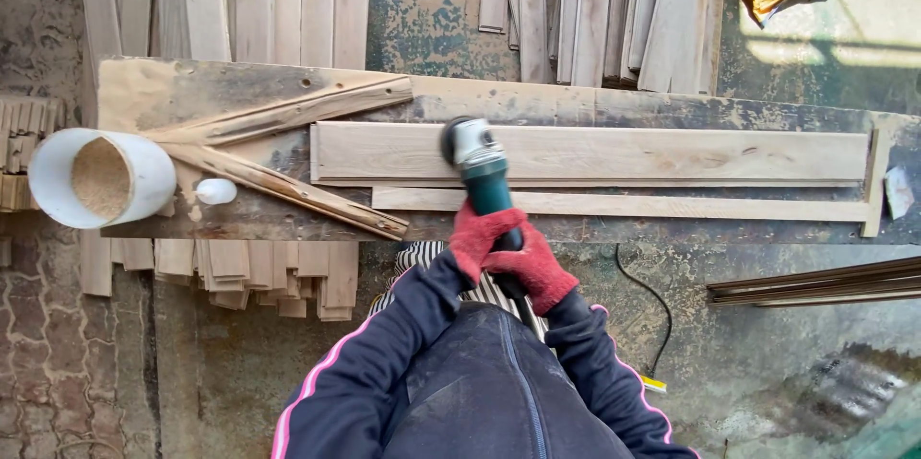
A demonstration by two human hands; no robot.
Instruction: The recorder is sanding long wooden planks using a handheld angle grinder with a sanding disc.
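Grinder (483,174), green-bodied, is gripped at its handle by both red-gloved hands, the left hand (477,237) closed just ahead of the right hand (534,271). Its head is laid on a long pale plank (614,153); beyond the plank's left end, crossed battens (288,147) and a white sawdust tub (96,178) are seen.

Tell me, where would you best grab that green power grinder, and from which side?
By the grinder's long green body, from the rear end nearest the person, as the left hand and right hand do. The disc head points away onto the plank.
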